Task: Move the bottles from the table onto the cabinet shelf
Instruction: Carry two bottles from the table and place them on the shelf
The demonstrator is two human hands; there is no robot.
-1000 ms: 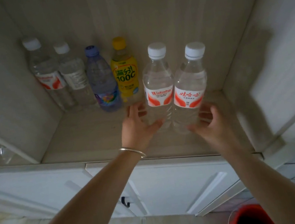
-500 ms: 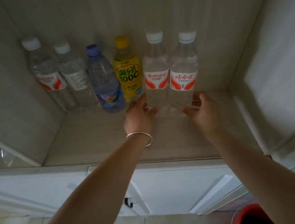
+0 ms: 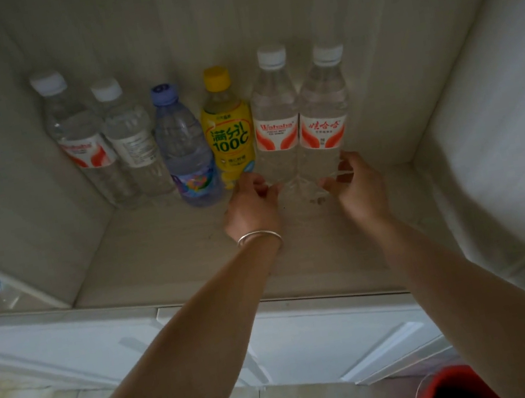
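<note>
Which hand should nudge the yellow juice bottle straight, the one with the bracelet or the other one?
Probably the left hand, the one with the bracelet. It sits right beside the yellow bottle, while the right hand is on the far side of two clear bottles.

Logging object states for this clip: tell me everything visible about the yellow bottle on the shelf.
The yellow plastic drink bottle has a yellow screw cap and a yellow label with green characters and "100C". It stands upright, capped, fourth from the left in the row at the back of the pale cabinet shelf, between a blue-tinted bottle and a clear water bottle. Neither hand holds it.
</note>
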